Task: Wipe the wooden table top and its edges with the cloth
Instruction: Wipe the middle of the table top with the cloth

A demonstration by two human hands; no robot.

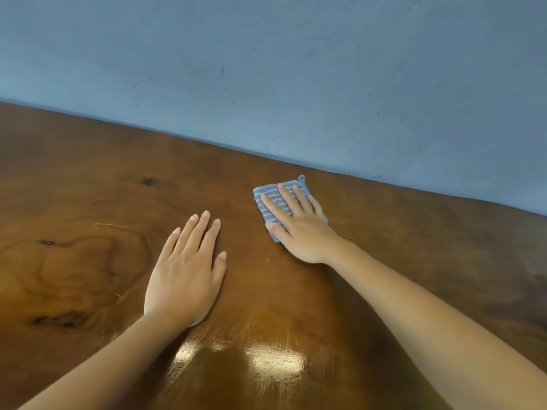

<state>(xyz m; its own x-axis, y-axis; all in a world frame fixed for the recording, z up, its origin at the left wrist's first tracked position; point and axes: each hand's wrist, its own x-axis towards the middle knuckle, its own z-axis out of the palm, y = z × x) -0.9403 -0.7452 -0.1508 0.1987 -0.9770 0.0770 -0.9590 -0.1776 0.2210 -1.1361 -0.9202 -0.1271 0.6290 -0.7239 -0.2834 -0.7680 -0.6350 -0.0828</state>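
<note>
A glossy brown wooden table top (88, 202) fills the lower part of the view. On it, near the far edge, lies a small blue-grey striped cloth (268, 194) with a loop at its far corner. My right hand (299, 226) presses flat on the cloth, fingers straight and spread, covering most of it. My left hand (185, 273) rests flat on the bare wood to the left of the cloth, fingers straight, a hand's width away from it.
A blue-grey wall (296, 69) meets the table's far edge, which runs from upper left down to the right. Dark knots mark the wood on the left, and light glares off the surface near me.
</note>
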